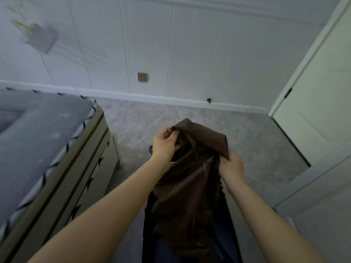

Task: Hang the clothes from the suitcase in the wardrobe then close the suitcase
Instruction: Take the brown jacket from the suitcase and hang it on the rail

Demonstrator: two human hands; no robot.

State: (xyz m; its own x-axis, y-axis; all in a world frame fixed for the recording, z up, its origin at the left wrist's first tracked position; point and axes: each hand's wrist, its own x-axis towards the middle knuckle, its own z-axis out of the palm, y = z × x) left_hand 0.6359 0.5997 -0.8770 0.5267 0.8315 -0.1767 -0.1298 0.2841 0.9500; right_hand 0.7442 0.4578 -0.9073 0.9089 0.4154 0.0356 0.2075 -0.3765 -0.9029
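Brown garment (pixel 190 177) held up over the dark suitcase (pixel 226 224), long axis hanging straight down twd the body, L hand (pixel 164 144) pinching top edge, R hand (pixel 230 167) gripping the other side, wardrobe door (pixel 322 92) off to the R, nearer R hand.

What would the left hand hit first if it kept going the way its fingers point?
The left hand already grips the brown garment, so the cloth comes first; beyond it is probably bare floor, though depth is unclear.
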